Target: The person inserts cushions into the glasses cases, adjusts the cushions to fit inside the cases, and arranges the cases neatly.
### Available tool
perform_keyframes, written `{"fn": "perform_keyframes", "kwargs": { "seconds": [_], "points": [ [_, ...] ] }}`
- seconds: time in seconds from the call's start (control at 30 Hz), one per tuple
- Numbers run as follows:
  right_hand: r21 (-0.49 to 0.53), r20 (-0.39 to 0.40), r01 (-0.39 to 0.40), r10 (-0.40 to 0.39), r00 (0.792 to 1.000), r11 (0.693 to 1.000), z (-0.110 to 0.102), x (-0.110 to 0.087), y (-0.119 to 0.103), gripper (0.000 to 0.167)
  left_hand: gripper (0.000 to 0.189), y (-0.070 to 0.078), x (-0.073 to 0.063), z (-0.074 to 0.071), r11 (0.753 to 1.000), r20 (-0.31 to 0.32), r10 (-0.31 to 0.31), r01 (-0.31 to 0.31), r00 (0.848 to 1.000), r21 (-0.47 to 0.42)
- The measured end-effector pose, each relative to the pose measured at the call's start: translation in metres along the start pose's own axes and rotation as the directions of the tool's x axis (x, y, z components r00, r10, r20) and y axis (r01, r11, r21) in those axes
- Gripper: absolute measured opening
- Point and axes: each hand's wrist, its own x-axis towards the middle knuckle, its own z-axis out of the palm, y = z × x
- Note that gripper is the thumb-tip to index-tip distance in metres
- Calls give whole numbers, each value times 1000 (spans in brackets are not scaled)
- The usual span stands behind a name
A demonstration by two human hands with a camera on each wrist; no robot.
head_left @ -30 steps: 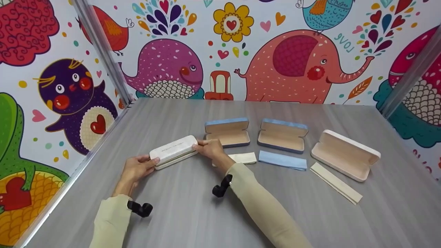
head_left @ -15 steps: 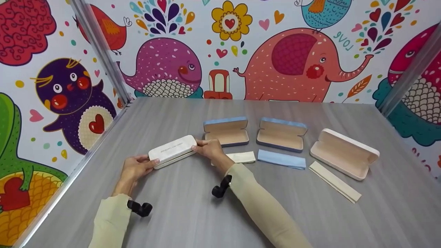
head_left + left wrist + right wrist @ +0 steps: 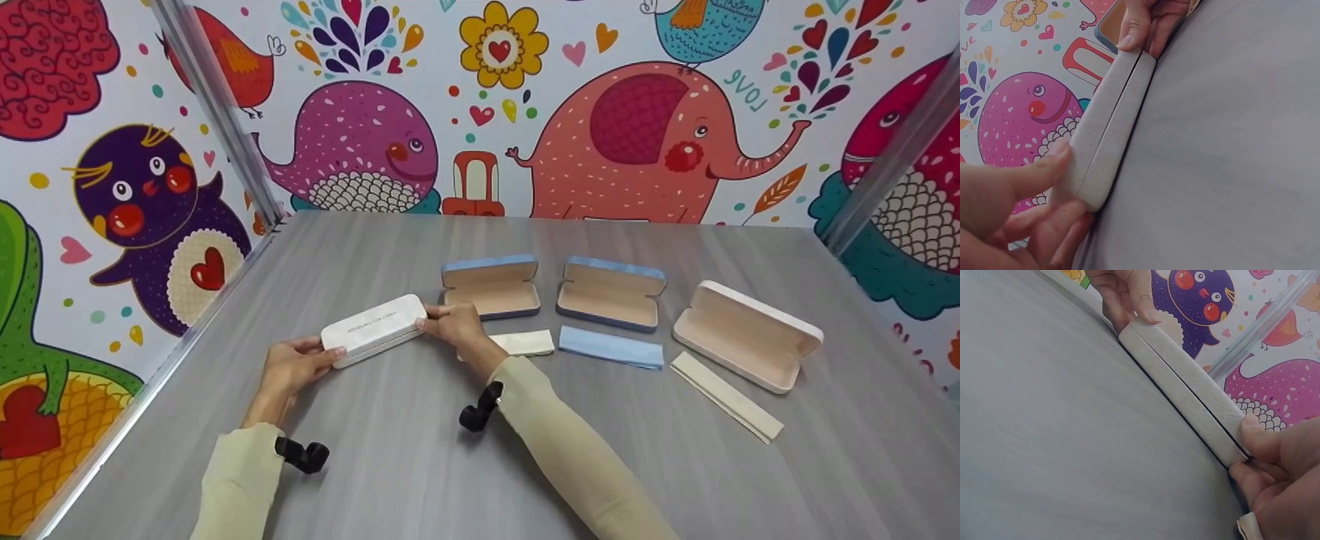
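Note:
A white glasses case [image 3: 375, 328] with small printing on its lid lies at an angle on the left half of the table. My left hand [image 3: 294, 369] holds its left end, thumb on the lid and fingers at the base. At the opposite end my right hand [image 3: 459, 327] pinches it the same way. In the right wrist view the lid of the white case [image 3: 1179, 388] is almost down, with a thin dark slit along the seam. That slit narrows toward the left hand in the left wrist view. What the case contains is hidden.
Two blue glasses cases [image 3: 491, 300] [image 3: 609, 306] and a white one [image 3: 739, 345] stand with lids raised. Before them lie a cream cloth [image 3: 529, 343], partly behind my right wrist, a blue cloth [image 3: 611, 347] and another cream cloth [image 3: 726, 396]. Patterned walls [image 3: 487, 120] border the grey table [image 3: 390, 450].
The white case's lid has come down, and the gap along its front has narrowed to a thin line. Both hands have kept their hold on its ends.

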Motion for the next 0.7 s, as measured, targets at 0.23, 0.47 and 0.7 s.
{"fn": "perform_keyframes", "kwargs": {
  "seconds": [0.23, 0.47, 0.7],
  "points": [
    [-96, -23, 2, -4, 1000, 995, 0, 1, -2, 38, 68, 2, -2, -1, 999, 23, -26, 27, 999, -47],
    [-132, -15, 7, -9, 1000, 991, 2, -1, -6, 37, 68, 0, -3, 0, 999, 17, -24, 25, 1000, -48],
    [-202, -7, 36, -38, 999, 979, 0, -7, -16, 34, 67, -2, -4, 3, 999, 1, -6, 6, 1000, -32]
  ]
}}
